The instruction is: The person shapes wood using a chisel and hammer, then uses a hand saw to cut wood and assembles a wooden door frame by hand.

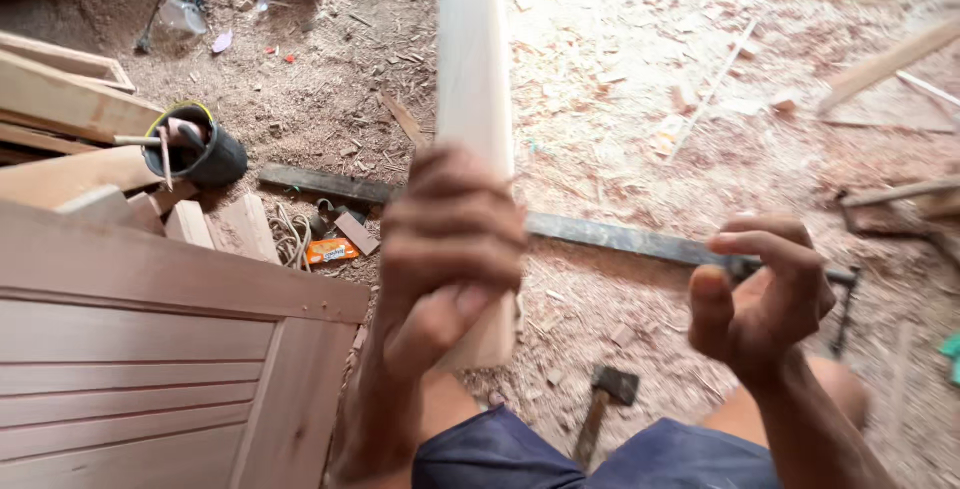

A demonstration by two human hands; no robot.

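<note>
Left hand (450, 259) is clamped round the low end of a pale wood batten (473, 79), looks stiff and light-ish, while the right hand (760, 294) hangs half-curled and empty beside it, above the hammer (605, 404).

Carpentry workshop — sawdust floor (640, 79), hammer (605, 399)

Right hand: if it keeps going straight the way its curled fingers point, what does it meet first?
Probably the pale wooden board that the left hand grips. The right hand is empty, fingers curled toward it across a bare gap; depth is hard to judge.
</note>
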